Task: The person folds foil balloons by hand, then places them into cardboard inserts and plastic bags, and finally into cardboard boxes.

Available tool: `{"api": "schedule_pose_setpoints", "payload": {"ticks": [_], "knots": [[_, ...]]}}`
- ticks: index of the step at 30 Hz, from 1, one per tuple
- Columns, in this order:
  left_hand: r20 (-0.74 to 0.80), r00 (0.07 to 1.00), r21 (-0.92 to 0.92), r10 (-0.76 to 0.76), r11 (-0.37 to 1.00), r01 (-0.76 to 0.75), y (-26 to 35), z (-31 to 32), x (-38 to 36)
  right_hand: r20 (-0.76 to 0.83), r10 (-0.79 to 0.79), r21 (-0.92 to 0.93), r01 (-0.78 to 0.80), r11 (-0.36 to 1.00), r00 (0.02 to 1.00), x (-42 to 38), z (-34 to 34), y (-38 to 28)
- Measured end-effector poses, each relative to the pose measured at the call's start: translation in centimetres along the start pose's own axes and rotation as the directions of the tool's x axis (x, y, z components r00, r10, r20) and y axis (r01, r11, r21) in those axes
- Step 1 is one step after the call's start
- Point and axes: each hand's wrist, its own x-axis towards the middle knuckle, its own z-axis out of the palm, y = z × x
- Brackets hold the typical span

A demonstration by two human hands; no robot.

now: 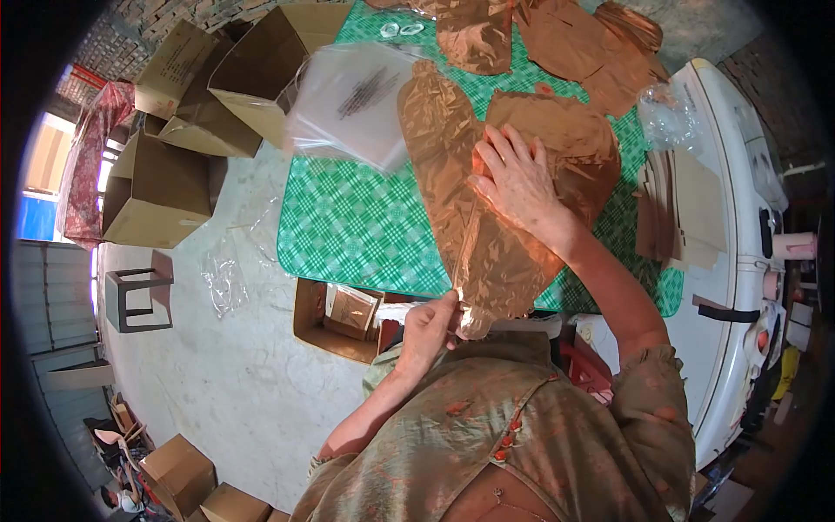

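Observation:
A flat, copper-coloured foil balloon (444, 191) lies creased across the green checked tablecloth (357, 226), its lower end reaching the table's near edge. My left hand (426, 332) is closed on that lower end, thumb and fingers pinching the foil. Spread over the middle of the foil, my right hand (522, 183) presses flat with its fingers apart. More copper foil pieces (583, 43) lie at the far side of the table. To the left of the foil is a stack of clear plastic bags (348, 109) with dark print.
Open cardboard boxes (161, 187) stand left of the table. An open carton (317, 322) with packets sits under the near edge. Cardboard sheets (683, 209) and a crumpled clear bag (670, 117) are at the right, beside a white appliance (731, 174). A small stool (139, 291) stands on the floor.

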Motion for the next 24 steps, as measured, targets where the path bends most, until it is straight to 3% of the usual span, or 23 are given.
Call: {"api": "schedule_pose_setpoints", "payload": {"ticks": [6, 16, 21, 22, 23, 24], "knots": [[0.012, 1.000, -0.002, 0.013, 1.000, -0.013, 0.1, -0.1, -0.1, -0.022, 0.031, -0.021, -0.031, 0.999, 0.999, 0.0, -0.2, -0.1], [0.004, 0.998, -0.027, -0.059, 0.998, 0.059, 1.7, 0.2, -0.7, 0.127, 0.164, 0.029, -0.169, 0.985, 0.978, -0.3, 0.7, 0.2], [-0.116, 0.945, 0.419, 0.305, 0.878, -0.232, 6.9, -2.2, -1.0, 0.144, 0.169, 0.035, -0.175, 0.984, 0.975, -0.2, 0.1, -0.1], [-0.130, 0.885, 0.584, 0.447, 0.756, -0.296, 9.8, -2.2, -0.5, 0.148, 0.171, 0.034, -0.178, 0.983, 0.974, -0.2, 0.1, -0.1], [-0.158, 0.840, 0.665, 0.519, 0.685, -0.298, 11.2, -2.7, 1.3, 0.152, 0.174, 0.033, -0.181, 0.983, 0.973, -0.2, 0.1, -0.1], [-0.122, 0.736, 0.687, 0.666, 0.592, -0.422, 12.6, -2.9, 3.4, 0.154, 0.177, 0.031, -0.184, 0.982, 0.972, -0.1, 0.2, -0.1]]}}
